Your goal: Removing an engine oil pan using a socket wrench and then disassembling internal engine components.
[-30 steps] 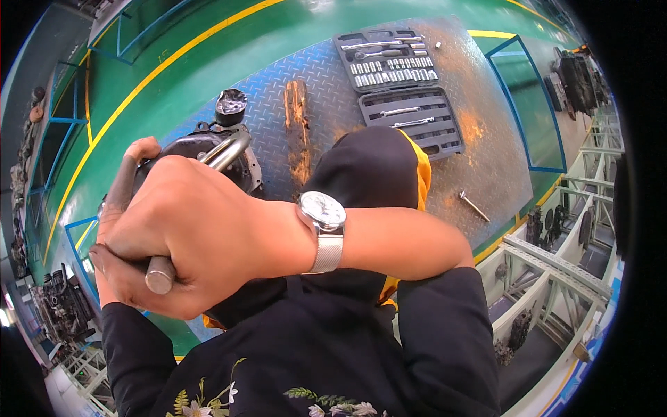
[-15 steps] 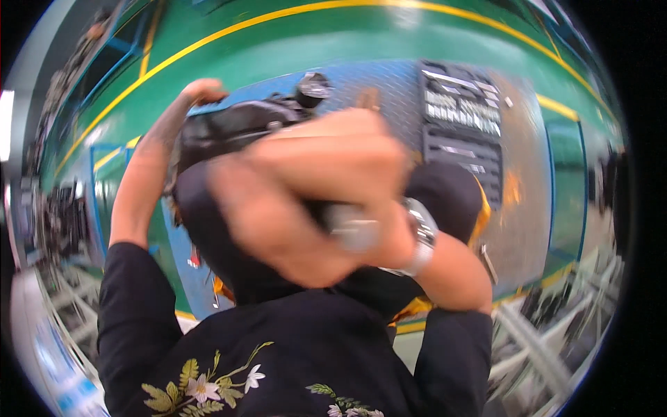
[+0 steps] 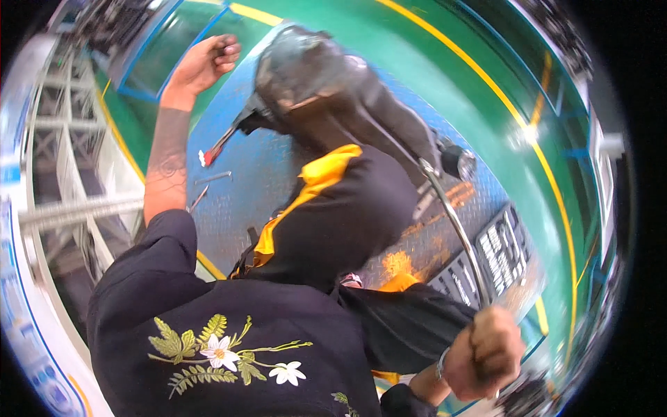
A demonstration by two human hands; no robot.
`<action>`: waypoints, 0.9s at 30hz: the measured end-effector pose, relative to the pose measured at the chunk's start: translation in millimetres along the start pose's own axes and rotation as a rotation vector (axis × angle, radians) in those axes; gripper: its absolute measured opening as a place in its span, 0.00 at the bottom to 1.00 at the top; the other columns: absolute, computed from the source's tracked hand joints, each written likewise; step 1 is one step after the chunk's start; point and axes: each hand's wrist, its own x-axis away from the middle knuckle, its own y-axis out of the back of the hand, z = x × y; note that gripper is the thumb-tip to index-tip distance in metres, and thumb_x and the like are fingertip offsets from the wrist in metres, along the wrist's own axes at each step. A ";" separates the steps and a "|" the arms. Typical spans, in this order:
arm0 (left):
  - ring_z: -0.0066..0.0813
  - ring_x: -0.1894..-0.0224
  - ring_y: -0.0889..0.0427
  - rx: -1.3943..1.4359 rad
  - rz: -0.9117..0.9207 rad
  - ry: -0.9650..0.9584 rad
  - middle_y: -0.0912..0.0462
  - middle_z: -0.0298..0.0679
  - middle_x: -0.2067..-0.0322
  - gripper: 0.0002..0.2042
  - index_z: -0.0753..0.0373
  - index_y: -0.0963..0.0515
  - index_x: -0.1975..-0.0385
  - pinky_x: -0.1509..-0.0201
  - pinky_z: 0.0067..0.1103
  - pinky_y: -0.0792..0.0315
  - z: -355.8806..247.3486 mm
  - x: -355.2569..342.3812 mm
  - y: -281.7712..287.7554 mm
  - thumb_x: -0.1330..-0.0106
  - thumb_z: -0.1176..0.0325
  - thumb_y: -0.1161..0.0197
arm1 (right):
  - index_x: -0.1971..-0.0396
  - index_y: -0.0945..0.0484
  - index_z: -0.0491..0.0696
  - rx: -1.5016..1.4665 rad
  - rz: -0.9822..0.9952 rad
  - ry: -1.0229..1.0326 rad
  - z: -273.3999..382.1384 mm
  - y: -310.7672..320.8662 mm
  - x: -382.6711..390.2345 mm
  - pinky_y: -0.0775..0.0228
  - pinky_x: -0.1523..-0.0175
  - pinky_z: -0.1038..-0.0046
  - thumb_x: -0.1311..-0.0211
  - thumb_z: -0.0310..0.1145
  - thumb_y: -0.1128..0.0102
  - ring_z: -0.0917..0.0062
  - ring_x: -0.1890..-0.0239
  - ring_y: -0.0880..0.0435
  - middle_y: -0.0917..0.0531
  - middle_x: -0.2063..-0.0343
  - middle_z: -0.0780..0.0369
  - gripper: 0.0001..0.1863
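My right hand (image 3: 490,347), with a watch at the wrist, is wrapped round the near end of a long-handled wrench (image 3: 455,222) at the lower right. The far end of the wrench meets the near right side of a large dark metal casing (image 3: 368,97); the exact contact is too small to make out. This casing lies at the far side of my bent knee, with a round dark cap (image 3: 457,163) at its right end. Up at the far left, my left hand (image 3: 208,61) hovers apart from the casing, its fingers curled in. Whatever they hold, if anything, is hidden.
Everything lies on a worn blue metal platform (image 3: 229,198). A black tray of tools (image 3: 504,250) is at the right, partly under the wrench. At the left are a red-handled tool (image 3: 214,151) and thin metal tools (image 3: 199,198). Green floor (image 3: 451,76) with yellow lines surrounds it.
My view has turned. My right fist, earlier close in front of the camera, is now far down at the right, with the wrench in full sight. My left hand appears clear of the casing.
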 end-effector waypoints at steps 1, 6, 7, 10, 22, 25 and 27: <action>0.15 0.76 0.45 0.000 -0.061 -0.079 0.42 0.28 0.74 0.06 0.57 0.39 0.73 0.76 0.13 0.47 -7.1 33.7 26.1 0.32 0.71 0.55 | 0.92 0.48 0.54 -0.111 0.028 -0.033 -0.1 2.2 -0.2 0.60 0.76 0.75 0.37 0.37 0.54 0.82 0.87 0.51 0.48 0.91 0.70 0.23; 0.18 0.78 0.44 0.258 -0.108 0.001 0.43 0.28 0.80 0.06 0.52 0.43 0.80 0.80 0.17 0.52 71.0 44.4 80.1 0.52 0.68 0.52 | 0.88 0.48 0.56 0.034 -0.265 0.071 -11.4 -2.3 -26.9 0.60 0.78 0.73 0.31 0.45 0.63 0.83 0.87 0.56 0.51 0.89 0.71 0.23; 0.17 0.79 0.45 0.259 -0.176 0.067 0.44 0.26 0.81 0.06 0.50 0.43 0.81 0.80 0.17 0.52 84.5 45.6 77.3 0.47 0.62 0.54 | 0.88 0.48 0.56 0.042 -0.385 0.039 -9.0 -2.0 -34.4 0.61 0.79 0.73 0.31 0.45 0.63 0.83 0.87 0.56 0.52 0.89 0.71 0.23; 0.29 0.82 0.29 -0.622 -0.734 -0.140 0.29 0.33 0.85 0.23 0.61 0.29 0.80 0.77 0.27 0.36 147.3 38.1 101.1 0.34 0.47 0.48 | 0.88 0.49 0.56 -0.039 -0.319 0.002 -12.0 -4.7 -54.4 0.61 0.80 0.75 0.31 0.44 0.63 0.83 0.88 0.56 0.52 0.90 0.71 0.23; 0.56 0.70 0.20 -1.471 -0.843 -0.241 0.20 0.53 0.76 0.12 0.63 0.26 0.71 0.66 0.43 0.26 155.7 14.3 46.8 0.33 0.60 0.48 | 0.88 0.49 0.56 -0.132 -0.067 0.049 -14.4 -42.7 -59.0 0.61 0.79 0.74 0.31 0.43 0.64 0.83 0.88 0.57 0.53 0.90 0.72 0.23; 0.56 0.71 0.20 -1.513 -0.811 -0.225 0.21 0.53 0.77 0.11 0.63 0.24 0.72 0.65 0.43 0.26 152.4 10.2 49.6 0.35 0.62 0.48 | 0.88 0.49 0.56 -0.130 -0.116 0.045 -11.4 -32.9 -55.6 0.60 0.79 0.74 0.31 0.43 0.63 0.83 0.89 0.56 0.53 0.91 0.72 0.23; 0.56 0.71 0.20 -1.474 -0.802 -0.251 0.21 0.53 0.77 0.11 0.62 0.23 0.69 0.65 0.42 0.25 152.2 14.1 56.4 0.35 0.61 0.47 | 0.88 0.49 0.57 -0.066 -0.177 0.049 -7.1 -24.1 -53.8 0.60 0.80 0.74 0.32 0.44 0.61 0.83 0.89 0.56 0.54 0.91 0.72 0.23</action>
